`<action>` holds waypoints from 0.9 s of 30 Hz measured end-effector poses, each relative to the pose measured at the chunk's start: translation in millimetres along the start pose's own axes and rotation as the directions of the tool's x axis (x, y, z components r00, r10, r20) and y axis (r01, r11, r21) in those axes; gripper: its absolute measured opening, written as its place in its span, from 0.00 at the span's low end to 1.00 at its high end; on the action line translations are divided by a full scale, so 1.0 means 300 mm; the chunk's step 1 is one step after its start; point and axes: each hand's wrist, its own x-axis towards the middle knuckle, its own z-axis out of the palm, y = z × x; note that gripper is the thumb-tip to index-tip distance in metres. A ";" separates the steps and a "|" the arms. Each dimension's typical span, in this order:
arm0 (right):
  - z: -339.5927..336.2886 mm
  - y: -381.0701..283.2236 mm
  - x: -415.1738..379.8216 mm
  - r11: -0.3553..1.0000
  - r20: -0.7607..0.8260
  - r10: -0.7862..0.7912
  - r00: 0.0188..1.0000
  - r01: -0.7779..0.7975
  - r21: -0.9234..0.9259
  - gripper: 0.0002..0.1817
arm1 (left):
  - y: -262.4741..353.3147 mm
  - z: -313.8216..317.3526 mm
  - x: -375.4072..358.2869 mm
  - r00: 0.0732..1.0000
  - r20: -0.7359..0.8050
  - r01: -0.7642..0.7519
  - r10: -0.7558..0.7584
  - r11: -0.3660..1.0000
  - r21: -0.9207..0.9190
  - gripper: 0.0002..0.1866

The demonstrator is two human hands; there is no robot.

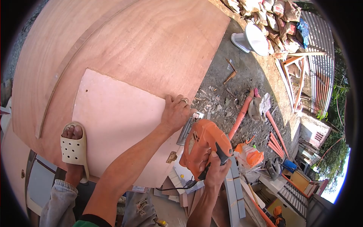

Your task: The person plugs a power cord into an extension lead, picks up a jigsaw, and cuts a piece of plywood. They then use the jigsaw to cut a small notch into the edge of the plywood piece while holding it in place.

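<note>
My right hand (216, 171) is wrapped around the handle of an orange jigsaw (200, 145). The jigsaw's metal base plate (184, 130) lies along the right edge of a pale pink plywood piece (117, 109). My left hand (176, 113), with a ring on one finger, bears down on the piece's upper right corner, its fingers bent over the edge, just beside the front of the jigsaw. A foot in a cream clog (73, 147) stands on the left side of the piece. Underneath lies a larger plywood sheet (151, 45). The blade is not clearly visible.
A black cord (176, 188) trails from the jigsaw. Rubble (215, 102), orange pipes (242, 113) and a white toilet bowl (253, 39) are on the ground at right. Filled sacks (280, 19) are piled beyond. Grey boards (232, 193) and wood offcuts lie below the jigsaw.
</note>
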 end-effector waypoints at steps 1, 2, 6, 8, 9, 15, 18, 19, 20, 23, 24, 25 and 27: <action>-0.001 0.002 0.001 1.000 0.001 -0.004 1.000 0.004 0.001 0.18 | 0.000 0.003 0.000 1.000 0.000 0.001 -0.001 1.000 0.000 0.14; -0.003 0.004 0.001 1.000 0.001 -0.004 1.000 0.004 0.001 0.18 | 0.000 0.006 0.001 1.000 -0.006 0.006 -0.006 1.000 -0.003 0.14; -0.013 0.011 0.006 0.999 0.026 -0.010 1.000 0.009 0.033 0.14 | 0.001 0.002 0.000 0.999 0.034 0.003 -0.003 1.000 -0.003 0.13; -0.011 0.011 0.009 1.000 0.028 -0.016 0.999 0.015 0.027 0.14 | -0.002 0.005 0.001 1.000 0.027 -0.002 0.001 1.000 0.022 0.11; -0.010 0.009 0.008 0.999 0.027 -0.013 1.000 0.012 0.037 0.14 | -0.001 0.008 0.000 1.000 0.022 -0.008 0.007 0.999 0.045 0.10; -0.007 0.003 0.008 0.999 0.025 -0.008 1.000 0.007 0.046 0.14 | -0.001 0.013 0.001 0.999 -0.031 -0.018 0.018 1.000 0.013 0.13; -0.007 0.002 0.007 0.999 0.023 -0.011 1.000 0.010 0.048 0.14 | 0.003 0.010 0.004 0.999 -0.036 0.002 -0.001 1.000 0.003 0.14; -0.007 0.002 0.007 0.999 0.020 -0.008 1.000 0.007 0.044 0.14 | 0.002 0.011 0.003 0.999 -0.036 0.002 -0.002 1.000 0.003 0.14; -0.006 0.002 0.008 0.999 0.020 -0.008 1.000 0.008 0.044 0.14 | 0.002 0.013 0.002 1.000 -0.030 -0.001 0.001 1.000 0.013 0.15; -0.005 0.001 0.011 0.999 0.015 -0.024 1.000 0.023 0.045 0.14 | 0.002 0.013 0.003 1.000 -0.024 0.007 -0.007 1.000 0.003 0.16; -0.006 0.000 0.012 0.999 0.022 -0.023 0.999 0.022 0.044 0.14 | 0.003 0.014 0.003 1.000 -0.020 0.018 -0.019 1.000 -0.017 0.17; -0.008 -0.001 0.011 0.999 0.031 -0.022 0.999 0.020 0.042 0.13 | 0.005 0.011 0.006 1.000 -0.020 0.019 -0.020 1.000 -0.018 0.17; -0.010 0.001 0.011 0.999 0.029 -0.018 0.999 0.017 0.035 0.13 | 0.006 0.006 0.009 0.999 -0.032 0.028 -0.029 0.999 -0.033 0.19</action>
